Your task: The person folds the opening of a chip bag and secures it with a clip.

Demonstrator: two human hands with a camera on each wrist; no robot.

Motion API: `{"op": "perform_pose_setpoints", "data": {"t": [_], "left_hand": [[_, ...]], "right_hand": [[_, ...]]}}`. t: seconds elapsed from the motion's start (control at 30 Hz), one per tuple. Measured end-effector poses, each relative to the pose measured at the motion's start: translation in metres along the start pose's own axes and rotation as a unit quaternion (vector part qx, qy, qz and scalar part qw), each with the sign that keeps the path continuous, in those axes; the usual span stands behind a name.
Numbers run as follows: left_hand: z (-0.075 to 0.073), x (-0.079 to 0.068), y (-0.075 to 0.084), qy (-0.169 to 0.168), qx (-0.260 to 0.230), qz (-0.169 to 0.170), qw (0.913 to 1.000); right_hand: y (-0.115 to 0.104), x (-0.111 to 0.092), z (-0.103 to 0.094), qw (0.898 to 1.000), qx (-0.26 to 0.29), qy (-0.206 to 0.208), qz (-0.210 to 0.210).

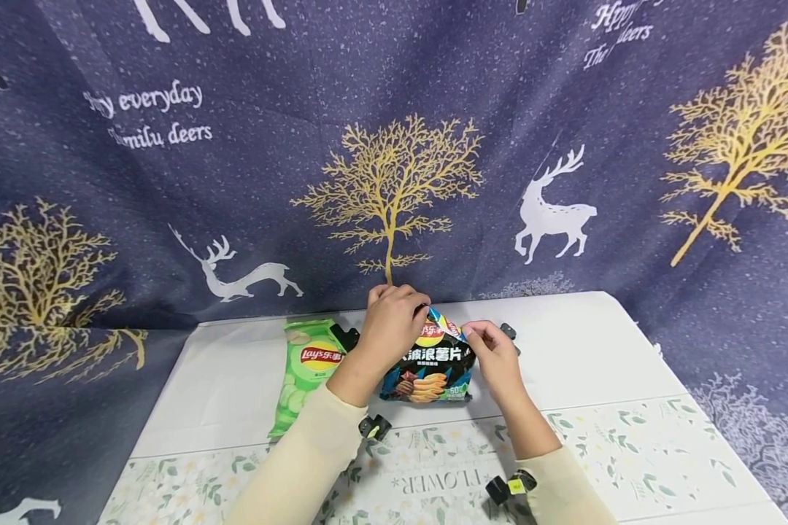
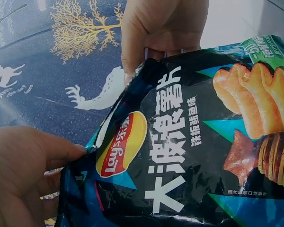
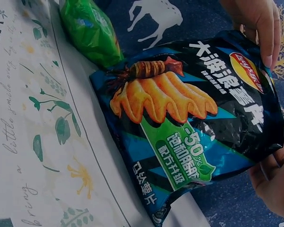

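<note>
A black and blue Lay's chip bag (image 1: 427, 364) stands near the back of the table, its printed front facing me. My left hand (image 1: 394, 321) pinches its top edge at the left, and my right hand (image 1: 497, 357) pinches the top edge at the right. In the left wrist view, thumb and fingers of the left hand (image 2: 33, 165) grip one upper corner, and a pale strip shows along the edge between both hands. The right wrist view shows the bag's front (image 3: 180, 118) puffed out, with the right hand (image 3: 277, 179) at its upper corner.
To the left lies a green Lay's chip bag (image 1: 305, 379), partly hidden behind the left forearm. A white table with a floral printed front strip (image 1: 446, 452) lies underneath. Behind it hangs a dark blue cloth (image 1: 249, 197) with deer and golden trees. Black camera mounts sit on both wrists.
</note>
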State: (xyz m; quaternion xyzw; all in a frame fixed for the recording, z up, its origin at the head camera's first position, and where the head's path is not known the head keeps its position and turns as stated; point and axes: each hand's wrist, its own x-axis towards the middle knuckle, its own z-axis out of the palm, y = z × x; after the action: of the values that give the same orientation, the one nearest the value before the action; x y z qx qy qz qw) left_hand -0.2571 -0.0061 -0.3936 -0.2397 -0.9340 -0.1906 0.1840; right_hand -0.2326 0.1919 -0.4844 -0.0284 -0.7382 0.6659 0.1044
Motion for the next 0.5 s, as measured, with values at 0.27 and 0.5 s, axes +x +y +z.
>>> {"op": "perform_pose_setpoints", "data": {"t": [0.27,0.5], "left_hand": [[-0.0016,-0.0012,0.0009,-0.003,0.000,-0.002,1.0000],[-0.0015,-0.0013,0.0010,-0.005,0.003,-0.004,1.0000]], "right_hand": [[0.0029,0.0009,0.0015,1.000,0.006,0.017,-0.023],[0.0011,0.0039,-0.0006,0.999,0.005,0.025,-0.029]]}}
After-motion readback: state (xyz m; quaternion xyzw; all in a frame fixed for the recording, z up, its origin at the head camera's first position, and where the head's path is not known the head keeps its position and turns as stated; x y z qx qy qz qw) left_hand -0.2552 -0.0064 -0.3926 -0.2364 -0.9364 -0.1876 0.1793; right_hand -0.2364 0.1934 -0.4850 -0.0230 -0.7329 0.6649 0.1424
